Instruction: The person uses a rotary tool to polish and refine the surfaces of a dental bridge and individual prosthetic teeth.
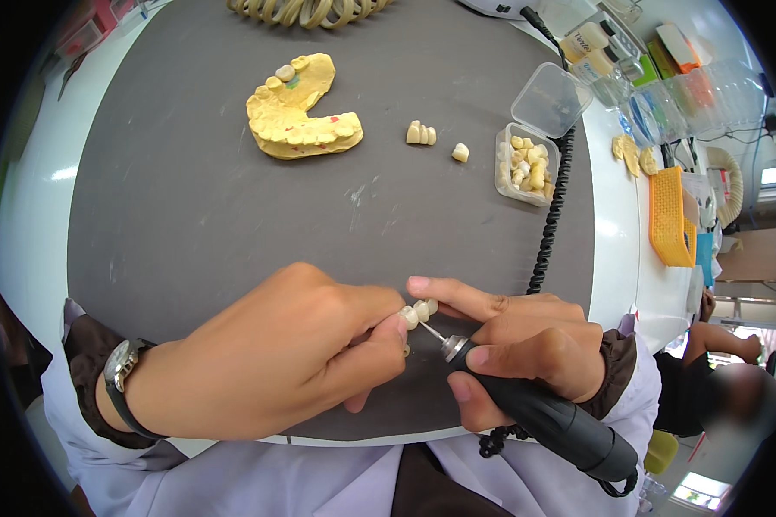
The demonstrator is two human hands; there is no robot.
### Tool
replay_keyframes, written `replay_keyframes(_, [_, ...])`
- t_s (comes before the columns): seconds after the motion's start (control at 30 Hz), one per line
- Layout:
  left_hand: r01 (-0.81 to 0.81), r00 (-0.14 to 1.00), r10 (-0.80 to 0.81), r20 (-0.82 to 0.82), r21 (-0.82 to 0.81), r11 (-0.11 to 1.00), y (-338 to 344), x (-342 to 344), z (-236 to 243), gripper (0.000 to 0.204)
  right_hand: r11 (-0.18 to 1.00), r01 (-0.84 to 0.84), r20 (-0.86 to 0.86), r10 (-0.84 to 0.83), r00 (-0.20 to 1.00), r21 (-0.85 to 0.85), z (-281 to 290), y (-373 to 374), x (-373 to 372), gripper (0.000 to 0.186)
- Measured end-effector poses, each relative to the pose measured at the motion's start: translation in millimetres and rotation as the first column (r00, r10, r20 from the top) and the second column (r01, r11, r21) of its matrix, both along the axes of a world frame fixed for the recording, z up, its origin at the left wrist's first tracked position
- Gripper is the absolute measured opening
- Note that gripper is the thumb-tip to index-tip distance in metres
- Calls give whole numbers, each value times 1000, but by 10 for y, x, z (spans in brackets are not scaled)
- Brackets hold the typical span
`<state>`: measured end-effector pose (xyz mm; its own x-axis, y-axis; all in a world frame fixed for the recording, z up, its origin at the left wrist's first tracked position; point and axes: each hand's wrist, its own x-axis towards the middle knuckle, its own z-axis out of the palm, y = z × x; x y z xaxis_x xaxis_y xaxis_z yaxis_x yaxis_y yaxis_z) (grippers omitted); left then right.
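Observation:
My left hand [319, 349] pinches a small row of joined tooth-coloured dental crowns [419, 312] between thumb and forefinger. Part of the row is hidden by those fingers. In my right hand [535, 345] is a black dental handpiece [552, 414] with a silver collar and a thin bur. The bur's tip meets, or nearly meets, the underside of the crowns; I cannot tell which. My right forefinger reaches over to the far end of the row. Farther away on the grey mat lie a yellow plaster dental model [306, 133], a joined crown piece [421, 133] and a single crown [460, 152].
An open clear plastic box [526, 164] of loose teeth stands at the right. A black coiled cord [553, 215] runs beside it. Beyond the grey mat [190, 224] are an orange basket [671, 215], plaster pieces [634, 155] and bottles [586, 43]. Another person sits at far right.

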<state>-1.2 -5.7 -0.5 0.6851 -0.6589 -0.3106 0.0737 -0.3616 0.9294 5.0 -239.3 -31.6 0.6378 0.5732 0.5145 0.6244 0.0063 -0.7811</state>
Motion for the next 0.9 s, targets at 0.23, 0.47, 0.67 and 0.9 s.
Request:
replay_keyframes(0.23, [-17, 1000, 17, -15, 3, 1000, -13, 9, 19, 28, 997, 13, -21, -12, 1000, 71, -43, 45, 0, 14])
replay_keyframes(0.47, [-38, 999, 38, -18, 15, 999, -35, -10, 41, 30, 999, 11, -7, -10, 1000, 43, -10, 15, -12, 15])
replay_keyframes(0.67, [-46, 999, 46, -21, 35, 998, -34, -14, 79, 31, 999, 33, 9, -33, 999, -27, 18, 14, -17, 15])
replay_keyframes(0.9, [-44, 999, 45, -9, 17, 999, -32, -7, 53, 33, 999, 13, 150, -6, 989, -51, 45, -16, 45, 18])
